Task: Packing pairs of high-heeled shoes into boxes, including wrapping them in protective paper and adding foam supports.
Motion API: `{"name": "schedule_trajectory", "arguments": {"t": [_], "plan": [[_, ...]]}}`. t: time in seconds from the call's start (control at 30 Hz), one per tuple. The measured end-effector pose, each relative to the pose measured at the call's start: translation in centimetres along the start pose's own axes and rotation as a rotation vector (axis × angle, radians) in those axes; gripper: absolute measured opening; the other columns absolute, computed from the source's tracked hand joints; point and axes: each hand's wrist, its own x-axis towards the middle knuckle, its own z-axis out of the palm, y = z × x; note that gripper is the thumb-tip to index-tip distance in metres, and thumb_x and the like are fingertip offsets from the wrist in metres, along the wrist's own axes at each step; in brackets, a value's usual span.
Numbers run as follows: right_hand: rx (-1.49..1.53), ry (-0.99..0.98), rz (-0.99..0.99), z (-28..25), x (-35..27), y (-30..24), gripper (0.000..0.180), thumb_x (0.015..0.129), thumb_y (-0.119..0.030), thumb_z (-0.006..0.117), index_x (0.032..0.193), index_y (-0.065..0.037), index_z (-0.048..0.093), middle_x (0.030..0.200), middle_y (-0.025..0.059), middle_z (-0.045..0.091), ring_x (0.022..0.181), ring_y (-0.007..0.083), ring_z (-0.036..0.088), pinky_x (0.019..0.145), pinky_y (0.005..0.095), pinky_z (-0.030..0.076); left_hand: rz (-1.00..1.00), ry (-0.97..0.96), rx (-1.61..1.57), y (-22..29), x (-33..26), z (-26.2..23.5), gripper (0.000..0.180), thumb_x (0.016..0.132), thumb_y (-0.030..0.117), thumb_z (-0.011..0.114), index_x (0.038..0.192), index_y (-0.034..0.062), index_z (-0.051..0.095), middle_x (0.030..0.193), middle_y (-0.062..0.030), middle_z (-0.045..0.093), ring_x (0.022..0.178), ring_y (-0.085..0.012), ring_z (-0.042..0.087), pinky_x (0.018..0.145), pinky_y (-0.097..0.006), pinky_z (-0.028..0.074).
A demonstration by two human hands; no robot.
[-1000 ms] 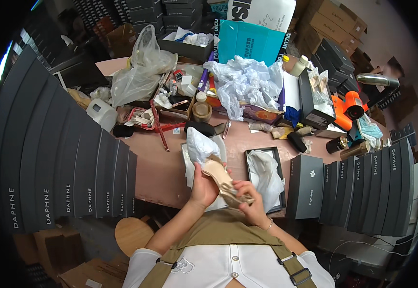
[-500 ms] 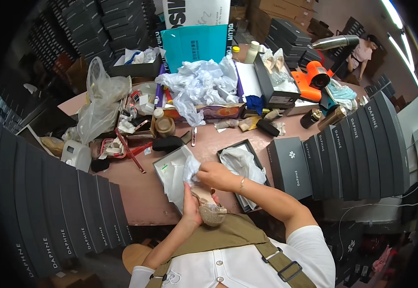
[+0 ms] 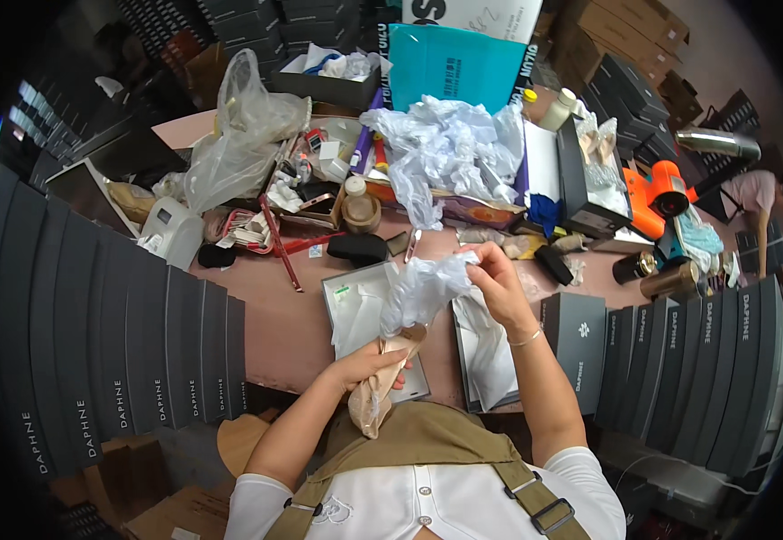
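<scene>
Place: shoe workshop or packing room | Stock: dark shoeboxes in long rows on both sides, brown cartons stacked behind | Pink surface: heaped white tissue paper, boxed heels, bottles, orange blower-like tool | Handled: pale shoe in the left hand

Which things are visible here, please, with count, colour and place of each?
shoe: one, beige, front centre
wrapping paper: one, white, shoe's upper end
tray: one, whitish, beneath wrapping paper
open box: one, dark grey, right of tray
stacked boxes: many, dark grey, both sides
paper heap: one, white, back middle
panel: one, teal, behind paper heap
plastic bag: one, clear, back left
small items: uncounted, mixed, back left
packed shoes: two, pale, back right
tool: one, orange, right of packed shoes
table: one, pink, centre
co-worker: one, pink top, far right
left grip: one, bare, on shoe
right grip: one, bare, on wrapping paper
</scene>
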Motion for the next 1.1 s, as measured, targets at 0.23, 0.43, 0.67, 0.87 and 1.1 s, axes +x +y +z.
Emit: {"name": "schedule_trajectory", "arguments": {"t": [0.23, 0.43, 0.67, 0.87, 1.1], "plan": [[-0.613, -0.547, -0.255, 6.6, 6.3, -1.8, 0.012, 0.084, -0.002, 0.057, 0.090, -0.003, 0.047, 0.100, 0.0095, 0.056, 0.091, 0.0179, 0.054, 0.079, 0.0282, 0.044, 0.072, 0.157, -0.097, -0.9, 1.7, -0.7, 0.036, 0.091, 0.035, 0.057, 0.099, -0.0005, 0.056, 0.081, -0.0063, 0.060, 0.064, -0.0160, 0.062, 0.053, -0.028, 0.052], [-0.082, -0.541, 0.219, 5.0, 12.4, -0.9, 0.015, 0.087, -0.008, 0.061, 0.094, -0.005, 0.048, 0.092, 0.0030, 0.054, 0.083, 0.0068, 0.050, 0.072, 0.0231, 0.043, -0.225, -0.371, -0.060, -0.3, 0.8, -2.7, 0.029, 0.093, 0.027, 0.055, 0.099, -0.0010, 0.058, 0.087, -0.0085, 0.062, 0.068, -0.0174, 0.062, 0.061, -0.029, 0.053], [-0.363, -1.117, -0.062, 7.9, 8.7, -0.7, 0.008, 0.083, -0.003, 0.056, 0.089, -0.002, 0.050, 0.089, 0.0107, 0.051, 0.080, 0.0266, 0.052, 0.075, 0.0332, 0.044, 0.281, -0.093, -0.115, 0.6, 2.0, -2.8, 0.039, 0.088, 0.031, 0.061, 0.112, 0.0007, 0.053, 0.090, -0.0076, 0.061, 0.073, -0.0138, 0.061, 0.065, -0.027, 0.051], [0.065, -0.429, 0.330, 2.1, 14.2, 0.7, 0.018, 0.082, 0.003, 0.062, 0.091, -0.006, 0.048, 0.099, 0.0062, 0.057, 0.093, 0.0125, 0.056, 0.083, 0.0275, 0.046, -0.093, -0.246, -0.112, -1.0, 2.2, -3.9, 0.030, 0.091, 0.028, 0.060, 0.104, 0.0015, 0.059, 0.092, -0.0084, 0.063, 0.077, -0.0135, 0.061, 0.066, -0.029, 0.052], [-0.304, -0.635, 0.189, 5.0, 11.3, 1.6, 0.014, 0.086, -0.002, 0.060, 0.095, -0.005, 0.051, 0.097, 0.0032, 0.053, 0.091, 0.0088, 0.049, 0.080, 0.0242, 0.042, 0.097, -0.289, 0.610, -1.4, 4.5, -2.4, 0.039, 0.092, 0.030, 0.058, 0.118, 0.0012, 0.054, 0.115, -0.0104, 0.059, 0.104, -0.0155, 0.057, 0.083, -0.027, 0.050]]}}
